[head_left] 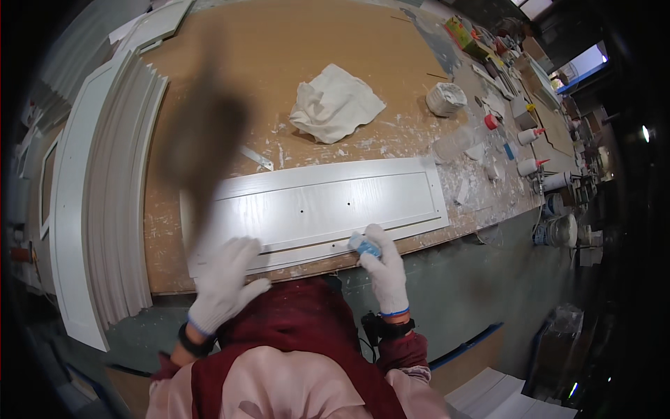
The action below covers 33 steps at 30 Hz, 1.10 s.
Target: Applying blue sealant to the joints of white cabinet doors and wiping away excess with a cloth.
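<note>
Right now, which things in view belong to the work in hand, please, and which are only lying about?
In hand:
- panel, with the left hand at its near edge
- blue pad, held in the right hand

Apparently just lying about:
- cloth
- tub
- red-tipped bottles
- stacked panels, perhaps related

Bench (272,42) is catching fair, soft light; rim's showing blk, fisheye's bending straight edges. White panel (324,195) is throwing glare. Bright opening (583,68) far R is blowing out vs. dim bkgd. Dk out-of-focus smudge (206,140) is hiding pt of L side. Cloth (336,105) is casting shadow, L/near.
</note>
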Each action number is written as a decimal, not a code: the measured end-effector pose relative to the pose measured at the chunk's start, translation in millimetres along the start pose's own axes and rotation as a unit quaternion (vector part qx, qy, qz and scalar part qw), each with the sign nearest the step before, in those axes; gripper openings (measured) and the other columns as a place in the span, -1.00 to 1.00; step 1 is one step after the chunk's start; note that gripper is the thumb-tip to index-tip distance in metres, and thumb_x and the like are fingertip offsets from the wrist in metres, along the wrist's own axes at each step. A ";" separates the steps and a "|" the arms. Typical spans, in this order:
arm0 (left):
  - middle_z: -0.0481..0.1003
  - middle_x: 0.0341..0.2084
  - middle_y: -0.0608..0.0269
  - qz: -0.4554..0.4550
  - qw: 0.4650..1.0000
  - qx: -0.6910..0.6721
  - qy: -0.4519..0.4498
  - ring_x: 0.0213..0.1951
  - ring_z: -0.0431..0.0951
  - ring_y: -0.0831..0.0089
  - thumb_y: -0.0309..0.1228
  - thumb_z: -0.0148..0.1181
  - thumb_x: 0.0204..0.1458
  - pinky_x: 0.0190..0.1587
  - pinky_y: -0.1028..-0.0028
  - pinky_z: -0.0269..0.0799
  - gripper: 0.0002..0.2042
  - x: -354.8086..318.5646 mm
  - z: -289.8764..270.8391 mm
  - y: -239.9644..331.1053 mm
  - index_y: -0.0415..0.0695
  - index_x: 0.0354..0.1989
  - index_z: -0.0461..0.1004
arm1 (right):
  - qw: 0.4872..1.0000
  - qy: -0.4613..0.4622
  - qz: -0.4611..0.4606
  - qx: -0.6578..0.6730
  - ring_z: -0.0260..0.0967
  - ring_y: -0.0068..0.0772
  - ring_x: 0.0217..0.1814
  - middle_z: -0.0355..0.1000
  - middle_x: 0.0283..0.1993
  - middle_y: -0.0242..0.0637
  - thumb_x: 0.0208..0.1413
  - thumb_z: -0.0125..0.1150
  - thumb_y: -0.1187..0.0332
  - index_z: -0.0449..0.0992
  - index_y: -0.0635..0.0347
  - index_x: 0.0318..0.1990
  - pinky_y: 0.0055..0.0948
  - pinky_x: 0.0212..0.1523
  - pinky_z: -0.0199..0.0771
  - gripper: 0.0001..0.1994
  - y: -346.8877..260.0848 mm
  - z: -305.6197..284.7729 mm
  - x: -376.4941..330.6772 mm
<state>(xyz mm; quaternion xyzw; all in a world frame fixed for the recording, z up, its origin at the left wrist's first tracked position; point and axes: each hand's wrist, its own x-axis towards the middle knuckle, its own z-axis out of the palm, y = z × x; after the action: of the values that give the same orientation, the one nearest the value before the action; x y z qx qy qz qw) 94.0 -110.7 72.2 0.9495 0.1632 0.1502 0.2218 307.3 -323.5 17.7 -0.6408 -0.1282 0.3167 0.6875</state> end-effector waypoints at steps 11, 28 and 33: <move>0.41 -0.34 0.36 0.060 0.995 0.063 0.055 -0.29 0.44 0.31 -0.37 0.32 -0.30 -0.28 0.34 0.38 -0.49 26.0 86.3 3.6 -0.06 -0.03 0.43 | 0.908 0.052 -0.118 -0.400 0.45 -0.23 -0.16 0.48 -0.16 -0.12 0.02 0.20 0.42 0.42 0.27 0.07 -0.36 -0.21 0.50 -0.60 -60.1 -24.9 199.4; 0.48 -0.50 0.46 0.029 0.993 0.073 0.085 -0.40 0.49 0.40 -0.30 0.17 -0.03 -0.37 0.37 0.40 -0.81 -13.1 78.1 -19.8 0.09 -0.23 0.60 | 0.571 -0.204 -0.250 -0.755 0.46 0.12 -0.18 0.45 -0.24 0.03 0.02 0.12 0.38 0.49 0.23 -0.27 -0.05 -0.16 0.49 -0.84 -12.0 221.1 205.1; 0.46 -0.50 0.47 -0.002 0.993 0.062 0.098 -0.40 0.46 0.41 -0.32 0.16 -0.03 -0.35 0.39 0.39 -0.79 -20.9 67.8 -19.9 0.07 -0.21 0.59 | 0.525 -0.219 -0.179 -0.803 0.48 0.11 -0.12 0.47 -0.22 0.06 0.09 0.05 0.44 0.48 0.28 -0.27 -0.09 -0.16 0.53 -0.87 -25.8 241.3 197.4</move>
<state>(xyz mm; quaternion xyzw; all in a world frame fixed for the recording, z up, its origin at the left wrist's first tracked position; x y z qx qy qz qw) 94.6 -127.0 0.3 0.9417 0.1950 0.2322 0.1458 325.2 -11.6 32.4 -0.7960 -0.5867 0.0808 -0.1253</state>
